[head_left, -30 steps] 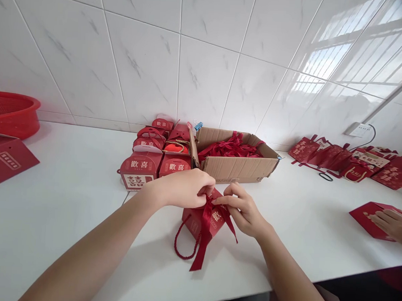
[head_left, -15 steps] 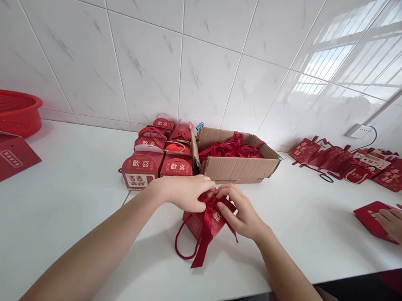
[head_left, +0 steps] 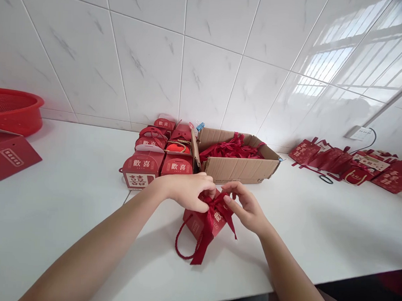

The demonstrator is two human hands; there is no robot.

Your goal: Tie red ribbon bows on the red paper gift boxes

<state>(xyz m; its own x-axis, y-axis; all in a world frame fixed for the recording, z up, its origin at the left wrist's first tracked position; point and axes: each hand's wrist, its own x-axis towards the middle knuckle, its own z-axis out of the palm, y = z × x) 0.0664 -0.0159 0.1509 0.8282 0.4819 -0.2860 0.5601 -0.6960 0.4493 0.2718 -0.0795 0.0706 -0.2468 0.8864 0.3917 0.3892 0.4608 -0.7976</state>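
Note:
A small red gift box [head_left: 197,223] stands on the white counter [head_left: 67,197] right in front of me, with a rope handle hanging off its left side. A dark red ribbon [head_left: 214,214] is wound over its top, one tail trailing down to the counter. My left hand [head_left: 187,190] pinches the ribbon at the top of the box. My right hand [head_left: 245,206] grips the ribbon's other loop, fingers curled around it.
Behind the box sits a cardboard carton [head_left: 235,168] full of red ribbons, and left of it several finished red boxes [head_left: 156,159]. A red basket [head_left: 12,111] and flat red card [head_left: 7,156] lie far left. Folded red boxes [head_left: 355,165] are spread at the right.
My hands have drawn the ribbon into loops over the box's top and the loose tail has shortened. The other person's hand and red box at the right edge have left the view.

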